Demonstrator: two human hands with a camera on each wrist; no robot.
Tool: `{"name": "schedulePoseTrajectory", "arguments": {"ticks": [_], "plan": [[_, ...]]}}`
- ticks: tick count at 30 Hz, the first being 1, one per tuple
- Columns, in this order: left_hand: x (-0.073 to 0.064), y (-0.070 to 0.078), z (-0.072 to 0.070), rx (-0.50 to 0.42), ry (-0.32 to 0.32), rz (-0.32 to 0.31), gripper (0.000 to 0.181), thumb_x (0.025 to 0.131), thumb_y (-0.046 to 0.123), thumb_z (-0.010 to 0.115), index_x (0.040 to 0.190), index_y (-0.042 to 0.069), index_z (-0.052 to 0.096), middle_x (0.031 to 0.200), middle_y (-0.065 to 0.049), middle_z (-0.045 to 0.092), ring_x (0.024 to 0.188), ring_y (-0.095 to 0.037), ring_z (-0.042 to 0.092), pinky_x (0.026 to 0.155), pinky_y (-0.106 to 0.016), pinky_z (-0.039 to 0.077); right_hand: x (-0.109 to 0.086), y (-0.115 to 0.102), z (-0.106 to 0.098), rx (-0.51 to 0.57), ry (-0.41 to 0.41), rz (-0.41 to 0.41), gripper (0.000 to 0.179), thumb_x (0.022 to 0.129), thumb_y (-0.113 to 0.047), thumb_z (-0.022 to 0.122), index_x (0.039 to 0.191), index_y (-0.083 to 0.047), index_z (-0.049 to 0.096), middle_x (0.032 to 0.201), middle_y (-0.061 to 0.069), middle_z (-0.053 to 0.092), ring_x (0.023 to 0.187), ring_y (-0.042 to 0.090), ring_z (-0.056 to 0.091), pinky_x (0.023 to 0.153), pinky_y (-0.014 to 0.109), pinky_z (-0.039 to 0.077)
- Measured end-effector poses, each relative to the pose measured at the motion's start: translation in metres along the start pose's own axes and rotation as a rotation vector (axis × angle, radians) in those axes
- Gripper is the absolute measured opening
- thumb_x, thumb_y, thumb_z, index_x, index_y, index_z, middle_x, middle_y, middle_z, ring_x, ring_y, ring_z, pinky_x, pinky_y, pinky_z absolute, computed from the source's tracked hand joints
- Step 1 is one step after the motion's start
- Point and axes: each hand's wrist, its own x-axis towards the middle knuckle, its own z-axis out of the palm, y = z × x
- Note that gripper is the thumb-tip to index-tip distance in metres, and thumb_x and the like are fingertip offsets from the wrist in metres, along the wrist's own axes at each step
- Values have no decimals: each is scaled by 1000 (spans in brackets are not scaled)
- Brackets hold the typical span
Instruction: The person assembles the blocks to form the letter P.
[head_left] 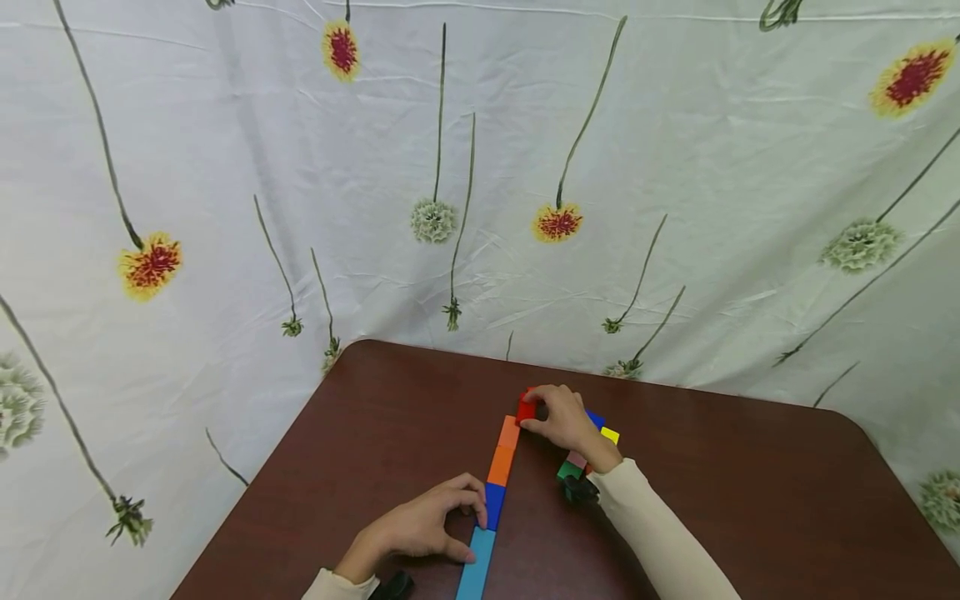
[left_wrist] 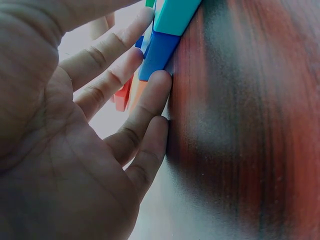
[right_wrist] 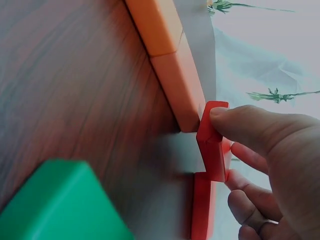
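Brown table (head_left: 360,433); red block (right_wrist: 213,157) pinched in right hand (head_left: 567,423).

text: none readable | labels, numbers: none (all three views)

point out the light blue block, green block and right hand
Light blue block (head_left: 478,570), head view, upper face
Green block (right_wrist: 65,207), right wrist view, visible middle
Right hand (head_left: 566,421), head view, back of hand

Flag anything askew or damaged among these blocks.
One thing: the red block pinched by the right hand looks out of line, its edge offset from the second red block. Being handled may explain that. I see no damage.
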Motion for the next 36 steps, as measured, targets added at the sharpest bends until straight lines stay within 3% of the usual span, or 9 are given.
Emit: {"name": "schedulePoseTrajectory", "arguments": {"ticks": [10,20,36], "plan": [[1,-2,1,8,4,16,23,83,27,83,99,21,68,122,-1,52,107,-11,49,95,-27,43,7,-7,3,19,2,80,38,87,-28,80,119,-9,70,119,9,68,102,26,53,85,44,35],[-1,2,2,15,1,-31,23,82,26,84,99,23,68,123,2,52,109,-9,48,98,-28,42,17,-5,3,-35,13,113,39,87,-28,79,120,-8,70,116,10,69,103,30,55,84,44,35],[-1,1,1,4,0,-41,23,82,26,83,99,23,68,124,3,51,108,-10,49,95,-27,43,21,-10,8,-97,-16,105,42,87,-33,79,119,-8,70,114,10,69,98,27,53,84,44,38]]}}
